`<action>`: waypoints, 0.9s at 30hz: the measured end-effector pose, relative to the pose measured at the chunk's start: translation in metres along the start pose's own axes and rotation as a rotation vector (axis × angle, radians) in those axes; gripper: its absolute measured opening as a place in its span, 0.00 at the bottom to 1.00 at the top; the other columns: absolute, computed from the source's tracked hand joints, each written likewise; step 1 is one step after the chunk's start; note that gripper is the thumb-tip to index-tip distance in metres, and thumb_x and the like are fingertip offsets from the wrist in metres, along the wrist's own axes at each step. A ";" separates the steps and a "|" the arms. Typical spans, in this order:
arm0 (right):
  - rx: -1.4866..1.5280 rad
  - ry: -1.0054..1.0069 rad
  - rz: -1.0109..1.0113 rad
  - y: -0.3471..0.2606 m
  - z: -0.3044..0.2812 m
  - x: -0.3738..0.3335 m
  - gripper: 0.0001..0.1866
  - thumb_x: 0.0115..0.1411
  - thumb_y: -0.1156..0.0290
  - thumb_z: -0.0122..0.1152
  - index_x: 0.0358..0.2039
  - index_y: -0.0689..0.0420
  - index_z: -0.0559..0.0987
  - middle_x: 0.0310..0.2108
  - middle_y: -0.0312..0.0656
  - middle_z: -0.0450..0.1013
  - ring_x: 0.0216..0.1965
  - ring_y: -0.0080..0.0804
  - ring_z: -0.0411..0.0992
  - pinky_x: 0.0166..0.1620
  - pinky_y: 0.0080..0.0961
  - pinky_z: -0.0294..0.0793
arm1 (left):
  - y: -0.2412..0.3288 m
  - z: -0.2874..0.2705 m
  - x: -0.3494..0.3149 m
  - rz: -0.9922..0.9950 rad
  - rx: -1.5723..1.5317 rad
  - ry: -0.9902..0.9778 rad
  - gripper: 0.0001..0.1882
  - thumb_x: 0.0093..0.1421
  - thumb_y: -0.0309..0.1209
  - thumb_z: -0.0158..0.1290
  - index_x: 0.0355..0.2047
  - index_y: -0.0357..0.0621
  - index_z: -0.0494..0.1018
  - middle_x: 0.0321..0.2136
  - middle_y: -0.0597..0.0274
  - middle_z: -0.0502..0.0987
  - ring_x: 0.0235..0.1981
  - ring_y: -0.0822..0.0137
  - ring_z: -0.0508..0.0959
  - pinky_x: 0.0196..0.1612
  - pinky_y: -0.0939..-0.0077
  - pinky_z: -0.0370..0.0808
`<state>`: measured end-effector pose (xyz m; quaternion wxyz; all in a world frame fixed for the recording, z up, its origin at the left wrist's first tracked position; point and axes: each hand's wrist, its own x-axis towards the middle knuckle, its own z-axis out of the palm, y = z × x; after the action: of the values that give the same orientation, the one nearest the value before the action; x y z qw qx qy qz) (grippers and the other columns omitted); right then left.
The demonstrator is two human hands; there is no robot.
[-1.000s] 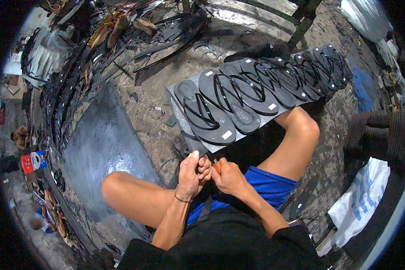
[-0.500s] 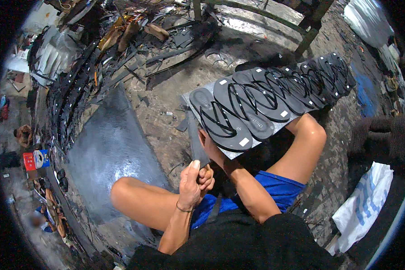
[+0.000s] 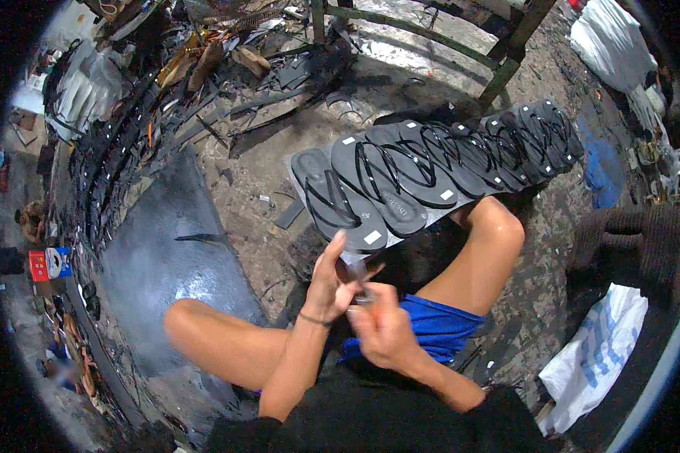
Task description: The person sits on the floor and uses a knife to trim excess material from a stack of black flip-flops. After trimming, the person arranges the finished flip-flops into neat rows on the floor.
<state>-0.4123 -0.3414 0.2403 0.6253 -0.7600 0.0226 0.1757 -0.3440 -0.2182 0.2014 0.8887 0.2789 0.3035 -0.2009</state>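
Seated worker, head view. The left hand (image 3: 331, 283) and right hand (image 3: 381, 326) meet above the knees, both pinching a small blade (image 3: 359, 273); what else lies between the fingers cannot be told. The blade sits just below the nearest sandal (image 3: 338, 202) in an overlapping row of sandals (image 3: 461, 162) on the floor (image 3: 264, 189). Judged thin, stiff, light and sharp-edged, it is best taken by its flat sides. A dark sheet (image 3: 155, 264) lies at left.

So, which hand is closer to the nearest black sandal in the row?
Left. The left hand reaches up just below the nearest sandal; the right hand sits lower, farther away.
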 end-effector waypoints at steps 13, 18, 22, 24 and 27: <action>-0.146 0.118 0.101 0.045 -0.036 -0.050 0.17 0.65 0.65 0.55 0.50 0.59 0.67 0.30 0.54 0.75 0.31 0.55 0.77 0.34 0.40 0.75 | 0.053 0.020 0.005 0.092 0.490 0.257 0.16 0.60 0.38 0.60 0.43 0.43 0.75 0.36 0.63 0.80 0.36 0.68 0.82 0.35 0.68 0.84; -0.166 0.047 0.099 0.052 -0.032 -0.026 0.17 0.64 0.62 0.56 0.49 0.55 0.67 0.33 0.57 0.77 0.32 0.63 0.76 0.33 0.51 0.76 | 0.051 0.019 0.003 0.071 0.512 0.304 0.14 0.61 0.39 0.59 0.42 0.45 0.76 0.36 0.64 0.80 0.35 0.70 0.81 0.33 0.73 0.82; -0.264 0.084 0.078 0.066 -0.025 -0.013 0.16 0.63 0.61 0.57 0.46 0.55 0.67 0.32 0.56 0.77 0.31 0.63 0.75 0.32 0.52 0.75 | 0.038 0.007 0.002 0.117 0.462 0.280 0.16 0.61 0.38 0.59 0.45 0.44 0.73 0.36 0.65 0.79 0.35 0.72 0.81 0.30 0.74 0.83; -0.294 0.084 0.104 0.065 -0.023 -0.004 0.16 0.63 0.61 0.56 0.46 0.55 0.68 0.31 0.56 0.77 0.31 0.63 0.75 0.32 0.53 0.75 | 0.029 0.007 0.001 0.140 0.424 0.285 0.16 0.62 0.38 0.59 0.46 0.45 0.72 0.36 0.66 0.79 0.35 0.72 0.80 0.30 0.75 0.82; -0.268 0.058 0.084 0.067 -0.026 0.010 0.14 0.63 0.67 0.58 0.44 0.58 0.67 0.27 0.56 0.75 0.31 0.62 0.75 0.31 0.49 0.74 | 0.021 -0.002 0.003 0.136 0.342 0.290 0.17 0.61 0.36 0.59 0.47 0.47 0.71 0.38 0.67 0.78 0.36 0.72 0.80 0.31 0.76 0.81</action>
<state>-0.4136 -0.3789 0.1787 0.5092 -0.8399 0.0488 0.1813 -0.3321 -0.2014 0.2060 0.7869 0.4712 0.3702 -0.1471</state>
